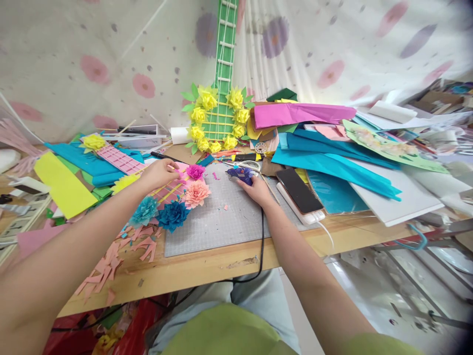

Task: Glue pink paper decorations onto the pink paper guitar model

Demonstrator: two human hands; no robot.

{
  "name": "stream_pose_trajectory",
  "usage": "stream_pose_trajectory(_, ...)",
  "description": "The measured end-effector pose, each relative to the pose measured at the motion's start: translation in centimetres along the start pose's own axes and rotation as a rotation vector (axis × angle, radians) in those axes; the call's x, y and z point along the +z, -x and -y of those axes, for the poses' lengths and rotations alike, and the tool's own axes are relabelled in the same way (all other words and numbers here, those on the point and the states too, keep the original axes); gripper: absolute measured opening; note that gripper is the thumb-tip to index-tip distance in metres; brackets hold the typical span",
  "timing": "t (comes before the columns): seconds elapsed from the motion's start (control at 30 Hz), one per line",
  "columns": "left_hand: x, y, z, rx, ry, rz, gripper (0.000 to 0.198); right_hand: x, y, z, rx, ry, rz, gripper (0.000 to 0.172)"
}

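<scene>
A pink paper guitar (175,192) lies on the grey cutting mat (218,229), trimmed with paper flowers: a magenta one (195,171), a peach one (197,194), a dark blue one (173,216) and a light blue one (145,211). Over the guitar's upper edge is my left hand (159,174), its fingers pinched together; what they hold, if anything, is too small to make out. On the mat's right side, my right hand (255,190) grips a blue hot glue gun (241,174), nozzle toward the left. Its black cord (262,236) runs down over the table edge.
A green paper guitar (221,116) with yellow flowers stands upright at the back. Right of the mat lie a phone (299,190), a white power strip (295,204) and stacked blue paper (332,167). Peach paper scraps (105,271) litter the front left. Scissors (251,165) lie behind the glue gun.
</scene>
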State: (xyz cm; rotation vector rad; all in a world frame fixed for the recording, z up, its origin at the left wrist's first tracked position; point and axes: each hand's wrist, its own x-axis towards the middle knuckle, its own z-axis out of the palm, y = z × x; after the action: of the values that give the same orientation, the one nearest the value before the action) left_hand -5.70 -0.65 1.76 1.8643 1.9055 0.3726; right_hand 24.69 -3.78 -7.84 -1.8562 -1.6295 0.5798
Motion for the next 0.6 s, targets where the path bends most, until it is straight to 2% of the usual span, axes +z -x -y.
stream_pose_trajectory(0.07,0.3,0.4,0.0,0.037,0.056,0.018,0.032,-0.2,-0.2,0.3,0.02,-0.116,-0.025,0.047)
stream_pose_trajectory(0.13,0.6,0.7,0.0,0.066,0.107,0.017,0.034,-0.6,-0.2,1.1,0.022,-0.329,-0.01,0.046)
stream_pose_trajectory(0.2,0.8,1.1,-0.1,0.068,0.143,0.012,0.037,-1.0,-0.1,2.3,-0.01,-0.541,0.083,0.045)
stream_pose_trajectory(0.27,0.9,1.4,-0.3,0.035,0.184,0.027,0.041,-1.3,0.2,3.7,-0.066,-0.644,0.223,0.043)
stream_pose_trajectory(0.4,1.2,1.9,-0.8,-0.034,0.256,0.068,0.047,-1.2,0.9,6.4,-0.16,-0.569,0.429,0.043)
stream_pose_trajectory(0.47,1.4,2.0,-0.9,-0.051,0.263,0.084,0.047,-0.8,1.1,7.4,-0.171,-0.499,0.451,0.044)
stream_pose_trajectory(0.6,1.5,1.9,-0.8,-0.079,0.24,0.113,0.05,0.0,0.9,7.9,-0.179,-0.412,0.41,0.045)
